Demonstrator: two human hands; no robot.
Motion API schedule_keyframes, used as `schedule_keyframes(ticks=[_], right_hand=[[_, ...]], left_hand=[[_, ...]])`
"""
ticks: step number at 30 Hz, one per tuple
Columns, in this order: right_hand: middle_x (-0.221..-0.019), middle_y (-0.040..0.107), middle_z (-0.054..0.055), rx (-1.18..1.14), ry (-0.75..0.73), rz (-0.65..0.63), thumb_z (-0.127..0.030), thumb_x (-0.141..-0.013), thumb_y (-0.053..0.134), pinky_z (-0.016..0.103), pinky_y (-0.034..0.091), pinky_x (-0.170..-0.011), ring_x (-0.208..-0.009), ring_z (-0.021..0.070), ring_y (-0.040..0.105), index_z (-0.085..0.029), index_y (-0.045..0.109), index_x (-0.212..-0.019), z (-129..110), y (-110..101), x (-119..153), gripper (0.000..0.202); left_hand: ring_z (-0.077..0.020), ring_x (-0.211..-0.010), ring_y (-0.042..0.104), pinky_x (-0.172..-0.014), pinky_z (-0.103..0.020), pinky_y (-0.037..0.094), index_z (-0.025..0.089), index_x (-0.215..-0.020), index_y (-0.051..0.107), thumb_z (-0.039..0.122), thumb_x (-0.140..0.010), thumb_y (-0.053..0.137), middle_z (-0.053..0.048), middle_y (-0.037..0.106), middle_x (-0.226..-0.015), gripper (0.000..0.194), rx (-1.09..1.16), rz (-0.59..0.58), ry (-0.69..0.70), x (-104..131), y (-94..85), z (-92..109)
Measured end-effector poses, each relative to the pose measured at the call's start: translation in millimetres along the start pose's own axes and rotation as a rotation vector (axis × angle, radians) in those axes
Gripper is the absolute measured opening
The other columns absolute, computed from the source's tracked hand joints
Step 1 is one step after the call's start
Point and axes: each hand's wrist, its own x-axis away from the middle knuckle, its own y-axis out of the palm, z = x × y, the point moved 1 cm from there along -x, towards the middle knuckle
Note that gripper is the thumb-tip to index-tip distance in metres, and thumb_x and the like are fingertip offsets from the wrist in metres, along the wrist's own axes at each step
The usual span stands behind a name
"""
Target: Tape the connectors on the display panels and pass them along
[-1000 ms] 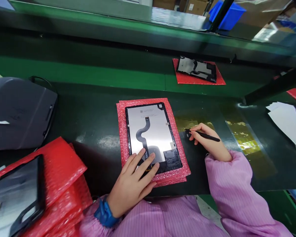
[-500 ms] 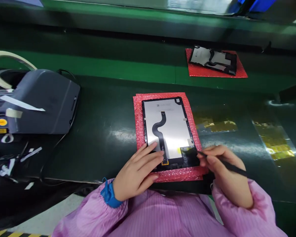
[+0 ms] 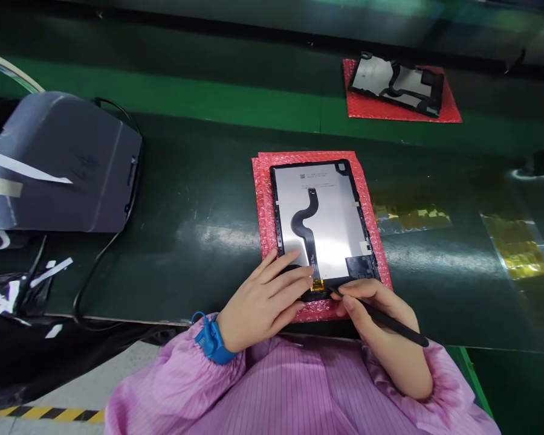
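A tablet screen panel [image 3: 335,211] lies back side up, with a silvery back, a black frame and a dark patch at its lower right. Down its middle runs a black S-shaped flex cable [image 3: 303,225], ending in a yellow strip [image 3: 317,285] near the lower edge. My left hand [image 3: 265,299] rests flat on the lower left of the panel, fingertips by the cable's end. In my right hand [image 3: 381,311] is a slim black pointed tool [image 3: 399,326], its tip at the lower frame just right of the yellow strip. My fingers partly cover the lower edge.
Red bubble wrap [image 3: 267,223] lies under the panel. Farther back, a second panel [image 3: 396,84] sits on a red bubble sheet [image 3: 360,109]. Yellow tape pieces [image 3: 412,216] are at right. A grey tape machine [image 3: 68,169] with a black cable [image 3: 79,296] stands at left.
My right hand has moved left with the tool, from the panel's right edge to beside the cable's end. A yellow spot by the dark patch no longer shows. The camera view has shifted.
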Motion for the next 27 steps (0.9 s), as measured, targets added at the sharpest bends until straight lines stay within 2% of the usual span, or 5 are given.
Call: schedule_keyframes(ticks=[11, 20, 27], right_hand=[[-0.075, 0.078, 0.001, 0.012, -0.009, 0.01, -0.026, -0.091, 0.073, 0.026, 0.062, -0.061, -0.063, 0.0162, 0.073, -0.026, 0.074, -0.086, 2.0, 2.7, 4.8, 0.005], [-0.075, 0.077, 0.001, 0.028, 0.006, -0.008, -0.026, -0.092, 0.072, 0.027, 0.062, -0.063, -0.064, 0.0164, 0.073, -0.026, 0.074, -0.085, 4.5, 2.9, 5.9, 0.007], [-0.08, 0.078, -0.002, 0.096, -0.06, 0.006, -0.016, -0.09, 0.07, 0.02, 0.061, -0.067, -0.068, 0.0123, 0.075, -0.025, 0.073, -0.084, 4.8, 2.6, 6.2, 0.012]], left_hand=[[-0.0287, -0.157, 0.038, -0.129, -0.06, 0.03, 0.02, -0.14, 0.058, 0.018, -0.104, 0.053, -0.01, 0.069, -0.142, 0.036, 0.016, 0.014, 0.012, -0.1, 2.7, -0.1], [-0.0288, -0.157, 0.038, -0.129, -0.058, 0.032, 0.018, -0.137, 0.057, 0.018, -0.105, 0.053, -0.011, 0.07, -0.14, 0.033, -0.016, 0.03, 0.039, -1.0, 2.1, -0.5], [-0.0304, -0.155, 0.04, -0.126, -0.06, 0.036, 0.016, -0.135, 0.056, 0.017, -0.105, 0.053, -0.012, 0.071, -0.137, 0.03, -0.059, 0.056, 0.07, -2.8, 0.9, 0.6]])
